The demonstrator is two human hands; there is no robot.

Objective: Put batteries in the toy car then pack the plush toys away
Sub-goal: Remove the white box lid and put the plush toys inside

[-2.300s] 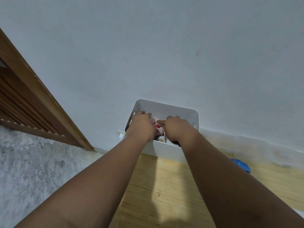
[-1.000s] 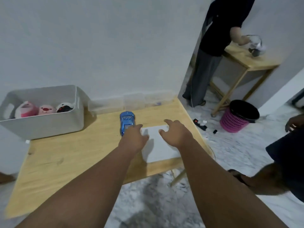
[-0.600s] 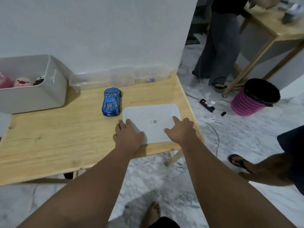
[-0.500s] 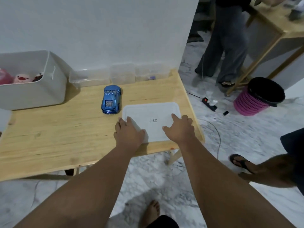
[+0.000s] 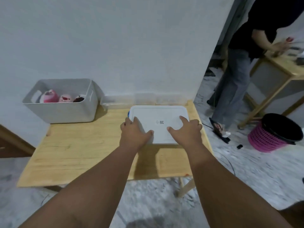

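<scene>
Lid (image 5: 162, 124) — flat on the surface (image 5: 82, 145) a moment ago, now lifted, left hand (image 5: 134, 134) and right hand (image 5: 185, 130) each holding a near corner in its grip, hiding the car (image 5: 128, 114) but for a blue sliver; plush toys (image 5: 65, 98) in the bin (image 5: 65, 112) — capping it likely next.

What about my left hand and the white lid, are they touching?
Touching. The head view shows the left hand gripping the white lid at its left edge, thumb pressed on top.
</scene>
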